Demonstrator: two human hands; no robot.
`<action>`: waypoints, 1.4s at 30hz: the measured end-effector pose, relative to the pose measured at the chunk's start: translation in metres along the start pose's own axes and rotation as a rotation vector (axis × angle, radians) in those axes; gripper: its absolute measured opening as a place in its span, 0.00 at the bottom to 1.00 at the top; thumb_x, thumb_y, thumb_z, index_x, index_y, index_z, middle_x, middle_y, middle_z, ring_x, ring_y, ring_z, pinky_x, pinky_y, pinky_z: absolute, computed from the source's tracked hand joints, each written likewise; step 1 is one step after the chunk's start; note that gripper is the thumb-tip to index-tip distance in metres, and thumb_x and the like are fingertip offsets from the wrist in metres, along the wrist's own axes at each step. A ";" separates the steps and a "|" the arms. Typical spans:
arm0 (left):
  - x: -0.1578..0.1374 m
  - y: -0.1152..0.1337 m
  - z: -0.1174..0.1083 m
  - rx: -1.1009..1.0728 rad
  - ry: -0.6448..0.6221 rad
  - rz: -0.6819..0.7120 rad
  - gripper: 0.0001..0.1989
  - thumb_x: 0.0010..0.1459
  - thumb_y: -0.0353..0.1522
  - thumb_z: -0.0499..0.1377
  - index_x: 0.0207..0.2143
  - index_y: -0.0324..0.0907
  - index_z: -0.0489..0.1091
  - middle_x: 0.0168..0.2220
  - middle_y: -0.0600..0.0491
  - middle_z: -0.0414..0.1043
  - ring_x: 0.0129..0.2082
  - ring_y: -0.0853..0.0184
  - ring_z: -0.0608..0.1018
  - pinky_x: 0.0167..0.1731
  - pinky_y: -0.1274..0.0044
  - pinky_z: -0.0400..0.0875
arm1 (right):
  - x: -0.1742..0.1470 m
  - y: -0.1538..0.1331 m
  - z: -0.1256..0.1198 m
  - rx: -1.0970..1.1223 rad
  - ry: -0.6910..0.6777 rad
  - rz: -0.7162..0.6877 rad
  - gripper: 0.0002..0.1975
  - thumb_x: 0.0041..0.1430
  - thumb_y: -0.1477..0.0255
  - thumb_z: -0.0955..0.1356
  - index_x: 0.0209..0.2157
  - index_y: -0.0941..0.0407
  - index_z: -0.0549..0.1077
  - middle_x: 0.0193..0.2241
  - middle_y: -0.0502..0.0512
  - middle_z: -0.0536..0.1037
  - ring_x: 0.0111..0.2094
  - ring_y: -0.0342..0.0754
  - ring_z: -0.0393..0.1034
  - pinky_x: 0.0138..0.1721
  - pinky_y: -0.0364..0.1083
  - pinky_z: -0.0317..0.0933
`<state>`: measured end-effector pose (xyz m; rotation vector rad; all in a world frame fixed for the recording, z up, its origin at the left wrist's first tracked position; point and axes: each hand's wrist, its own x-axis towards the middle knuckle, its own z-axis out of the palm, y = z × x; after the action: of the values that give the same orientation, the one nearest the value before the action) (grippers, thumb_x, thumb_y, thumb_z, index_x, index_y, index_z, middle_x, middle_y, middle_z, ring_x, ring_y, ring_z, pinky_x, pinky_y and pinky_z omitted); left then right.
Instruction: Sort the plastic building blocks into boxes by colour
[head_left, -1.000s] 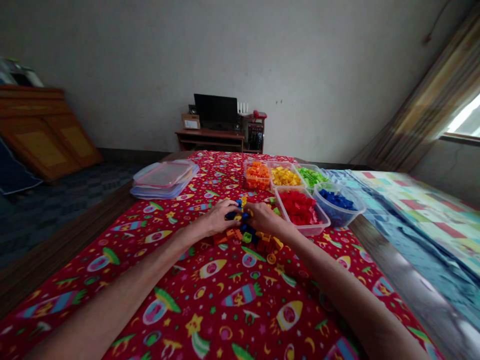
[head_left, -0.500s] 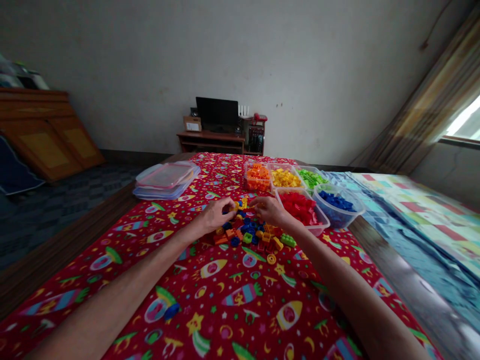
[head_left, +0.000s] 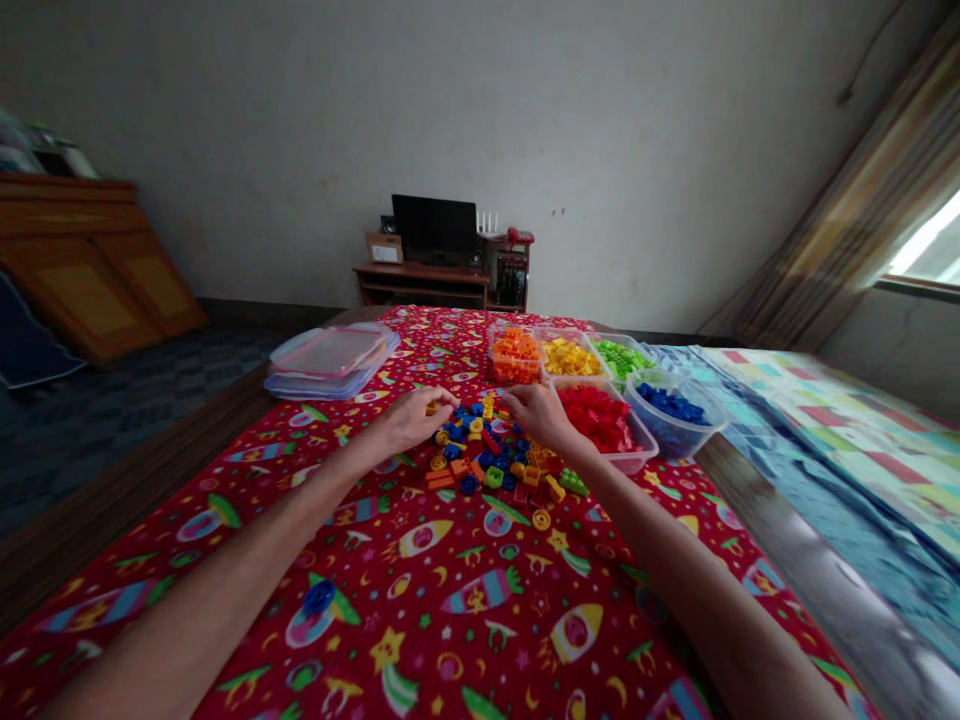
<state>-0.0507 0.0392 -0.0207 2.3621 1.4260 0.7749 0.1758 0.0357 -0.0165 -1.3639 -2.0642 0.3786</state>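
Observation:
A loose pile of building blocks and small wheels (head_left: 493,476) lies mid-table in blue, orange, yellow, red and green. At its left edge, my left hand (head_left: 417,417) is closed, with a bit of yellow block (head_left: 431,408) showing between thumb and fingers. My right hand (head_left: 538,412) hovers at the pile's far right, beside the red blocks' container. Its fingers are pinched together, and what they hold, if anything, is too small to tell. A yellow wheel (head_left: 541,520) lies on the near side of the pile. Much closer to me is a blue wheel (head_left: 319,597) by itself.
Clear containers hold orange blocks (head_left: 516,352), yellow blocks (head_left: 570,357), green blocks (head_left: 619,357) and red blocks (head_left: 598,415). A round tub (head_left: 716,420) contains blue blocks. Stacked lids (head_left: 330,362) sit on the left of the red patterned cloth (head_left: 420,620). A bed (head_left: 847,420) adjoins the right side.
My left hand has drawn back to the left, uncovering more blue and yellow pieces. My right hand has barely moved. The lone blue wheel has shifted left and farther from me.

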 end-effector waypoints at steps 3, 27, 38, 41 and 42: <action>0.000 -0.011 -0.006 0.034 -0.040 -0.028 0.17 0.54 0.43 0.51 0.35 0.41 0.72 0.35 0.50 0.77 0.35 0.61 0.77 0.38 0.72 0.71 | 0.013 -0.012 0.003 -0.249 -0.082 0.000 0.14 0.60 0.75 0.59 0.34 0.60 0.76 0.31 0.59 0.78 0.32 0.47 0.70 0.33 0.42 0.57; -0.005 -0.001 0.016 0.085 -0.047 0.013 0.11 0.52 0.32 0.52 0.37 0.41 0.70 0.33 0.52 0.75 0.33 0.64 0.76 0.34 0.76 0.68 | 0.006 -0.011 0.023 -0.278 -0.218 -0.008 0.10 0.57 0.77 0.64 0.36 0.63 0.76 0.30 0.59 0.78 0.30 0.46 0.69 0.32 0.42 0.59; -0.024 0.031 0.033 0.274 -0.064 0.111 0.13 0.59 0.40 0.56 0.40 0.40 0.72 0.36 0.47 0.76 0.37 0.60 0.77 0.35 0.75 0.68 | 0.008 -0.023 0.013 1.459 -0.189 0.503 0.06 0.58 0.72 0.66 0.37 0.58 0.69 0.17 0.43 0.63 0.14 0.34 0.52 0.12 0.32 0.40; -0.023 0.032 0.030 0.270 -0.103 0.057 0.12 0.58 0.39 0.57 0.37 0.39 0.70 0.31 0.49 0.75 0.32 0.62 0.76 0.30 0.76 0.66 | 0.006 -0.029 0.010 1.647 -0.275 0.582 0.08 0.63 0.67 0.62 0.38 0.58 0.66 0.17 0.44 0.65 0.12 0.33 0.48 0.10 0.31 0.41; -0.021 0.032 0.029 0.257 -0.116 0.042 0.11 0.57 0.38 0.57 0.35 0.40 0.70 0.29 0.50 0.74 0.30 0.62 0.76 0.28 0.77 0.65 | 0.006 -0.030 0.010 1.677 -0.291 0.591 0.10 0.64 0.65 0.60 0.38 0.58 0.66 0.17 0.45 0.66 0.12 0.33 0.49 0.10 0.31 0.43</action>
<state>-0.0188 0.0067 -0.0353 2.5863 1.5105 0.4793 0.1461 0.0290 -0.0055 -0.6854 -0.7167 2.0071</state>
